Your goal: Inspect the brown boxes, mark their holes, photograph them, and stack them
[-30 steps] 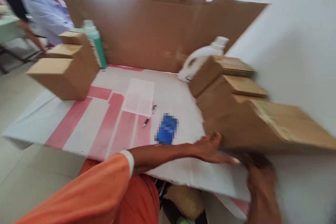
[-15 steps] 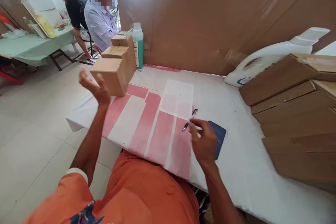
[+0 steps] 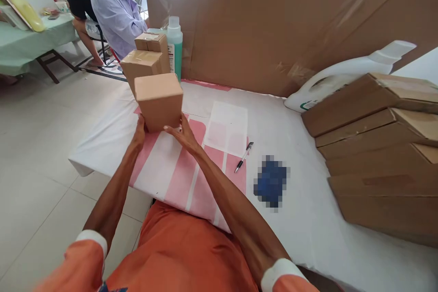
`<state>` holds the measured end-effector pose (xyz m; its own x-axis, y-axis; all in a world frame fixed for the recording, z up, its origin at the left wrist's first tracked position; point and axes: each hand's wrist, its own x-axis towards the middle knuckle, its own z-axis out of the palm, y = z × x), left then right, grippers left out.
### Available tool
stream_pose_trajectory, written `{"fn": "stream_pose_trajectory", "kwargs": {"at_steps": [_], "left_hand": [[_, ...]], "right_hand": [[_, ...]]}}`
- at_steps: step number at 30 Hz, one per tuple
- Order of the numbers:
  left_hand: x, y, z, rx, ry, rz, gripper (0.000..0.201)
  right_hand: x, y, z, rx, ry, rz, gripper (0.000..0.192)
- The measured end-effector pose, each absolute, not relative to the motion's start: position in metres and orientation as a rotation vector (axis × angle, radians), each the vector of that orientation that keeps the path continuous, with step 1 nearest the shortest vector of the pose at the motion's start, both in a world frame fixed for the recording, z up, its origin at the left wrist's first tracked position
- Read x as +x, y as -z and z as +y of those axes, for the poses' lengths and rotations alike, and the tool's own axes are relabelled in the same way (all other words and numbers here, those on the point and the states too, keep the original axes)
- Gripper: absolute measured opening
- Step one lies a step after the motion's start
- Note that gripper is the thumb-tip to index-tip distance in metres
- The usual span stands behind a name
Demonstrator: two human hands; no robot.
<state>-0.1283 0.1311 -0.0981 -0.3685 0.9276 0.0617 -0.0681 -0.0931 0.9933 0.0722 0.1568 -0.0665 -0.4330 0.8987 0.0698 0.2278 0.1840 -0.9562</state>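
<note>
Between both hands is a brown cardboard box, plain and closed, at the left part of the table. My left hand grips its lower left side. My right hand holds the lower right corner, with the thumb across the front face. The box looks slightly tilted; whether its base touches the table is hidden. Right behind it stand another cardboard box and a taller one. To the right of my right hand lie a white paper sheet and a black-and-clear pen.
A bottle of green liquid stands behind the boxes, against a tall cardboard panel. A blurred dark blue item lies right of the pen. Several cardboard boxes and a white jug occupy the right side. Two people sit beyond, at left.
Both hands have closed on the front box, my right hand coming over from beside the pen. The box has shifted right and toward me, away from the row. The view has tilted downward.
</note>
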Motion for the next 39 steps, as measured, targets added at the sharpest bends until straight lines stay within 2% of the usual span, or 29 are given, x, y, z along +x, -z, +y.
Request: {"fn": "stream_pose_trajectory", "kwargs": {"at_steps": [5, 10, 15, 20, 25, 30, 34, 36, 39], "left_hand": [[-0.047, 0.110, 0.052, 1.122, -1.443, 1.357, 0.094], [0.024, 0.126, -0.027, 1.340, -1.287, 1.346, 0.082], [0.037, 0.101, -0.064, 1.806, -1.263, 1.361, 0.075], [0.019, 0.060, -0.059, 2.210, -1.277, 1.389, 0.070], [0.014, 0.060, -0.039, 2.317, -1.259, 1.514, 0.069], [0.010, 0.086, -0.021, 2.306, -1.164, 1.498, 0.081], [0.010, 0.095, -0.015, 2.276, -1.121, 1.445, 0.098], [0.013, 0.088, -0.016, 2.238, -1.175, 1.456, 0.106], [0.020, 0.063, -0.019, 2.184, -1.320, 1.476, 0.109]], "right_hand": [[0.165, 0.092, 0.105, -1.113, -1.305, -1.546, 0.083], [0.247, 0.097, 0.031, -1.283, -1.059, -1.319, 0.063], [0.275, 0.082, 0.011, -1.321, -1.007, -1.244, 0.050], [0.266, 0.071, 0.034, -1.210, -1.181, -1.159, 0.056], [0.251, 0.072, 0.046, -1.152, -1.343, -1.062, 0.077], [0.244, 0.094, 0.041, -1.176, -1.395, -0.911, 0.094], [0.238, 0.103, 0.029, -1.107, -1.394, -0.899, 0.080], [0.237, 0.097, 0.024, -1.079, -1.416, -0.954, 0.071], [0.245, 0.077, 0.023, -1.146, -1.335, -1.039, 0.069]]}}
